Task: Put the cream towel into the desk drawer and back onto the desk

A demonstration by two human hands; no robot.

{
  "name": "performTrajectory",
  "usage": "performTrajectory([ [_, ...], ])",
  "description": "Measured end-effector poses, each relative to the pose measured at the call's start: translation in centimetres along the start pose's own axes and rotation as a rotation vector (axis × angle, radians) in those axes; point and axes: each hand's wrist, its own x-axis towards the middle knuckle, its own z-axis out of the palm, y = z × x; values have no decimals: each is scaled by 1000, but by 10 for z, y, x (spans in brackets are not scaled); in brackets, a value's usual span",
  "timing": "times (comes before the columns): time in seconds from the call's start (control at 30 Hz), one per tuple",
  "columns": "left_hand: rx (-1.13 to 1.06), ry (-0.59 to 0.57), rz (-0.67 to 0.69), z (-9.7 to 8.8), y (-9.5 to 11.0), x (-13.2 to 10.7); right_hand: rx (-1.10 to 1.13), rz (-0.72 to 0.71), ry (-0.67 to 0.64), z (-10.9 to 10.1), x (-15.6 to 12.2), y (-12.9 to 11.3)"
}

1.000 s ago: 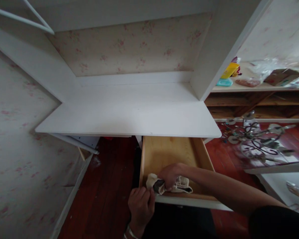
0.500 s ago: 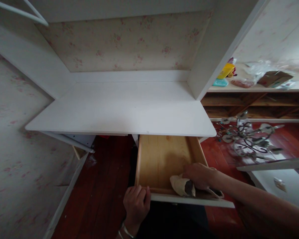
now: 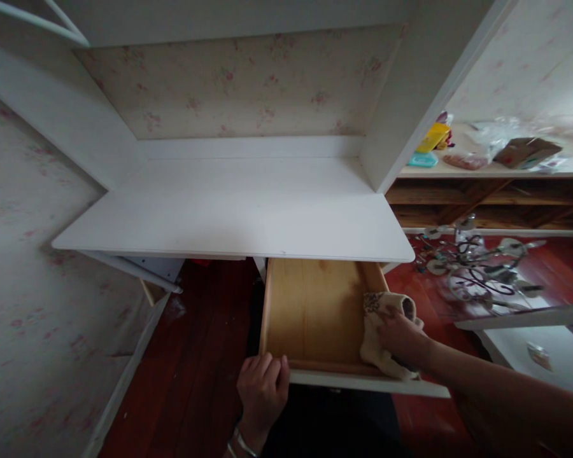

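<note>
Since the earlier frame, the cloth (image 3: 372,340) has gone from the drawer's front edge up along its right side, carried by the right hand (image 3: 403,334), while the left hand (image 3: 263,386) has stayed where it was. That left hand is closed over the front-left corner of the drawer (image 3: 310,312), thumb along the front edge; the right hand's fingers are drawn in on the cloth and seem to press as well as hold it, though what lies beneath them is hidden

What could go wrong — part of the cloth laps over the right wall, so a loose fold might catch on the rim or slip over towards the floor (image 3: 432,362). Leaning hard on that front-right corner could tilt or twist the drawer, since it is pulled well out from under the desk (image 3: 248,210) and the left hand steadies only the opposite corner. If the drawer were to slide back suddenly, the right hand could be knocked against the desk's edge

As for looks, the cloth is cream, thick and soft, bunched in the front-right part of the drawer — a brown patterned patch at its far end, a dark opening in the curled fold beside the knuckles
</note>
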Motion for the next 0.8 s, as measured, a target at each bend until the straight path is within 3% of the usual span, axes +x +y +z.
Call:
performTrajectory([
  [0.07, 6, -2, -6, -1, 0, 0, -174, -9, -17, -6, 9, 4],
  [0.17, 6, -14, -11, -2, 1, 0, -252, 54, 48, -20, 34, 16],
  [0.4, 5, -11, -23, -3, 2, 1, -146, 186, 204, -31, 93, 57],
  [0.57, 28, -11, -18, -3, 2, 3, -107, 251, 213, -30, 100, 62],
  [0.8, 31, -15, 12, -5, 1, 3, -43, 365, 161, -39, 95, 52],
])
